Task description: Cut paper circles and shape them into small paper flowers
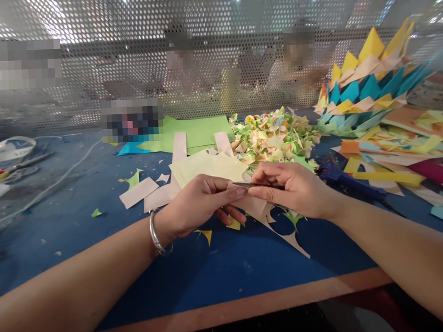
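A piece of pale pink paper (257, 203) is pinched between the thumb and index finger of the left hand (199, 203), the gap closed down to the paper's thickness, while the other fingers are spread loosely below. In the right hand (292, 185) a slim metal tool (243, 184) is gripped narrowly between thumb and curled fingers, its tip pointed leftward at the left thumb and laid along the paper's upper edge.

The two hands are held close together above the blue table (197, 284), the forearms brought in from the lower corners and the wrists kept nearly level; a silver bangle (153, 232) is worn on the left wrist. Just beyond the fingers a pale yellow sheet (203, 169) is laid, with a heap of paper curls (278, 131) behind the right hand and a blue glue gun (354, 180) to its right.

Most of the tool is covered by the right hand, so whether it is scissors or tweezers cannot be told. The paper is partly hidden by the fingers — where it is parted from the cut-out scrap (294, 241) below is hard to make out. Both forearms are cut off by the frame, and the people behind the perforated panel (127, 18) are blurred.
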Tool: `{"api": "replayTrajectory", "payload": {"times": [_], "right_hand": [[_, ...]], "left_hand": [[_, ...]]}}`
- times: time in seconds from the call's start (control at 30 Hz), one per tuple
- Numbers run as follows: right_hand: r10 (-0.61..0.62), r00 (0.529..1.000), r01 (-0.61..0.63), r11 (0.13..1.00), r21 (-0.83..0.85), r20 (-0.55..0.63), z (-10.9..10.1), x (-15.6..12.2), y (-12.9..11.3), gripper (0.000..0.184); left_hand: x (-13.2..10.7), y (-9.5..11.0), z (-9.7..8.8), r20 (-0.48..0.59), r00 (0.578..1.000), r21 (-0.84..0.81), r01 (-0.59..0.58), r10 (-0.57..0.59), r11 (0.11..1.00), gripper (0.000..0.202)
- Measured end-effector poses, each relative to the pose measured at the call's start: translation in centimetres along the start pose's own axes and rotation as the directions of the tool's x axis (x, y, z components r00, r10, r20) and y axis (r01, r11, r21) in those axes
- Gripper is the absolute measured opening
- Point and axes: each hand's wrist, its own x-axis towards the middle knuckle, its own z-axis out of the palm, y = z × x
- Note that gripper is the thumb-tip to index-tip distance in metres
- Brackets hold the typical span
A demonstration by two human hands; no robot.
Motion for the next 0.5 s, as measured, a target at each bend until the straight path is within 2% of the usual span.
{"api": "replayTrajectory", "payload": {"times": [0.5], "right_hand": [[-0.053, 0.998, 0.053, 0.998, -0.031, -0.013, 0.1, 0.1, -0.06, 0.013]], "left_hand": [[-0.03, -0.07, -0.05, 0.052, 0.999, -0.02, 0.013, -0.012, 1.0, 0.016]]}}
